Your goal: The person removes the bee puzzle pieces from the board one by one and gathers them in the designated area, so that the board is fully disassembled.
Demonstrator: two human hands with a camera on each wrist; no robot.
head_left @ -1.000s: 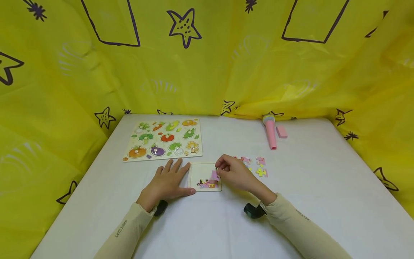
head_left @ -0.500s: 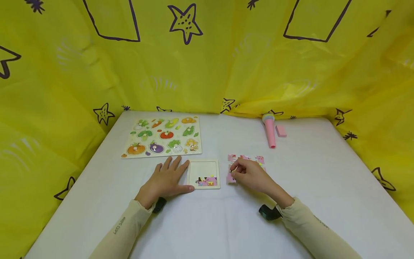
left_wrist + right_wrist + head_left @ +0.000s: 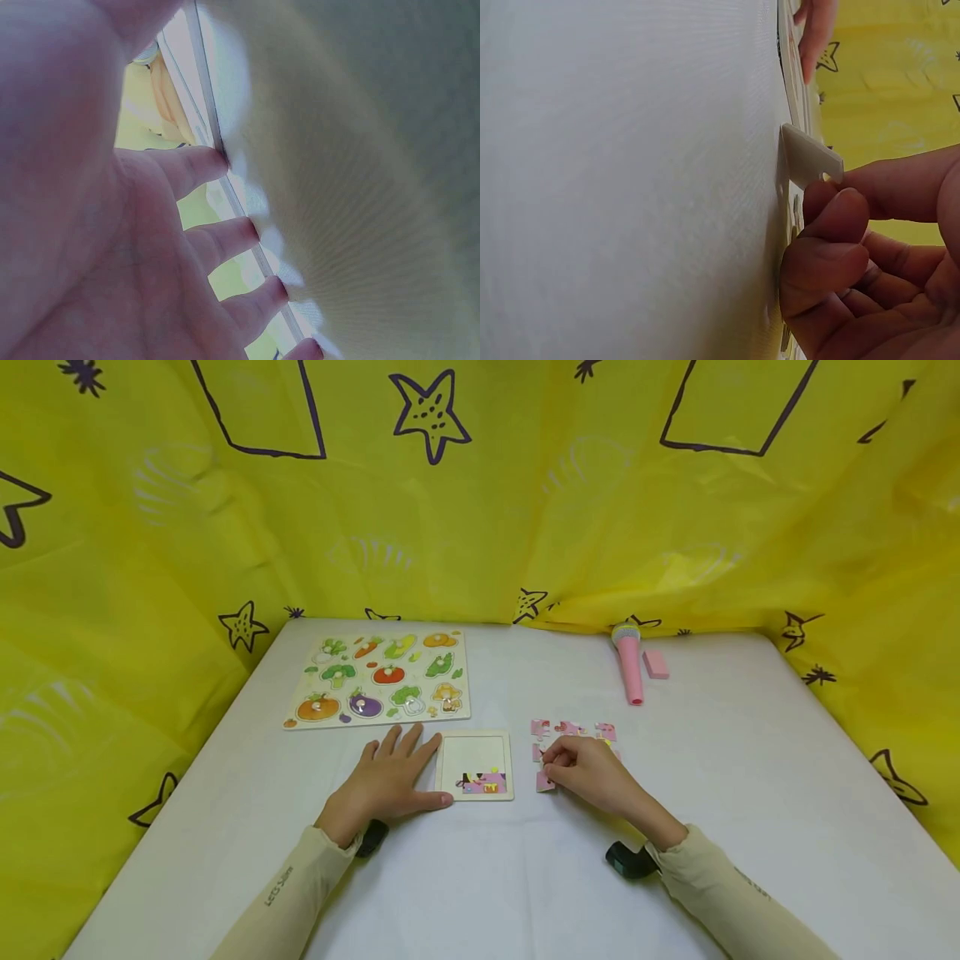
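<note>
My left hand point(image 3: 386, 785) lies spread on the table, its thumb and index finger touching the left side of the light wooden puzzle tray point(image 3: 475, 734). Joined pink and yellow pieces point(image 3: 483, 783) fill the bottom right of that tray. To its right, my right hand point(image 3: 592, 772) pinches a pink jigsaw piece point(image 3: 545, 782) between thumb and fingers. In the right wrist view, this jigsaw piece point(image 3: 808, 155) is tilted up, its plain back showing. Several loose pink pieces point(image 3: 570, 727) lie beyond and partly under the right hand. Straight fingers point(image 3: 225, 244) of the left hand show in its wrist view.
A vegetable knob puzzle board point(image 3: 378, 681) lies behind the left hand. At the back right are a pink toy microphone point(image 3: 631, 668) and a small pink block point(image 3: 656, 664). A yellow patterned curtain point(image 3: 480, 527) hangs around the white table point(image 3: 480, 877).
My right hand has moved right, from over the tray to the loose pieces, with a pink jigsaw piece in its fingers. My left hand has stayed at the tray's edge.
</note>
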